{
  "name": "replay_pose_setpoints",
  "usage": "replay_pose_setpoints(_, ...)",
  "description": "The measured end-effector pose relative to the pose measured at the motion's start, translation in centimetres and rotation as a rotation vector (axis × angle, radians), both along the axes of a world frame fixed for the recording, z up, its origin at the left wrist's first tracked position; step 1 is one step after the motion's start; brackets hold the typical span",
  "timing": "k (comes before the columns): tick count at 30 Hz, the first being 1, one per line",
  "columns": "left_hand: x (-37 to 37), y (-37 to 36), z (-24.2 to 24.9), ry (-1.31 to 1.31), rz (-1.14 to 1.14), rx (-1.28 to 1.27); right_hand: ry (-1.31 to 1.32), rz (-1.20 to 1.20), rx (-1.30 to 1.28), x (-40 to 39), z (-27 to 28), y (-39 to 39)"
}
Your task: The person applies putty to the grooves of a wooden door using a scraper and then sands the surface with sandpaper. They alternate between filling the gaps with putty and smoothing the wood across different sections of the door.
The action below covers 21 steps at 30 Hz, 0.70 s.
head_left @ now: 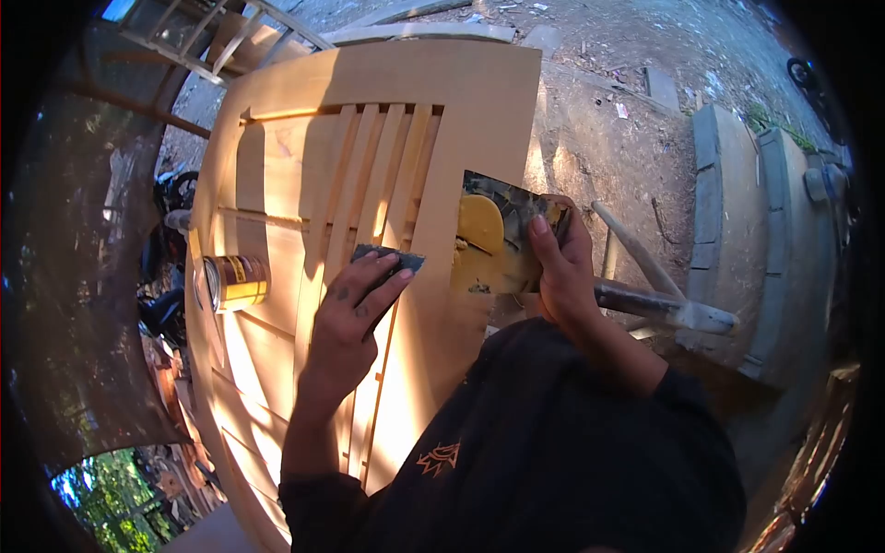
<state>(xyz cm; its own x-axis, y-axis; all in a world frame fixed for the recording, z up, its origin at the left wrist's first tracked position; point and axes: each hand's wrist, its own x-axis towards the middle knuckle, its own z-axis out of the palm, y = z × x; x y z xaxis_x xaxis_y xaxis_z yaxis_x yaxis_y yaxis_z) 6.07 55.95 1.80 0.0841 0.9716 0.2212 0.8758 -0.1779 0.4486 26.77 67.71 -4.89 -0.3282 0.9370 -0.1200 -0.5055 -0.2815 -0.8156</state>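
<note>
My left hand (348, 309) grips a small dark flat putty spreader (406, 261), its fingers pressed along the top. The spreader is close over the slats of a wooden door (489, 88) with a slatted panel. In my right hand (564, 263) is a flat dark smeared board (521, 207), the thumb on top and the other fingers mostly hidden beneath. A thick mound of yellow-brown putty (481, 224) covers its left part. The board overlaps the door's right edge in this view.
A tin can (235, 283) with a brown and yellow label stands on the left of the door. Beyond the right edge are a pale wooden leg (636, 249), a dark pole (641, 300) and concrete blocks (708, 203). A wooden frame (226, 37) is at the upper left.
</note>
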Motion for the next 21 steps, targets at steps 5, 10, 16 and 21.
replay_pose_setpoints(5,1.5,0.9,4.7,0.261,-0.085,-0.097,-0.160,0.007,0.181,-1.0,0.1,-0.5)
replay_pose_setpoints(10,1.3,3.1,3.5,0.280,-0.174,-0.241,-0.221,-0.030,0.184,-1.3,-1.0,0.7)
replay_pose_setpoints(16,-5.0,8.3,0.2,0.083,-0.006,-0.295,-0.327,-0.034,0.077,-1.1,-4.8,3.9)
replay_pose_setpoints(21,-7.3,13.3,-3.0,0.217,-0.047,-0.330,-0.361,0.028,0.006,-1.2,-6.8,4.6)
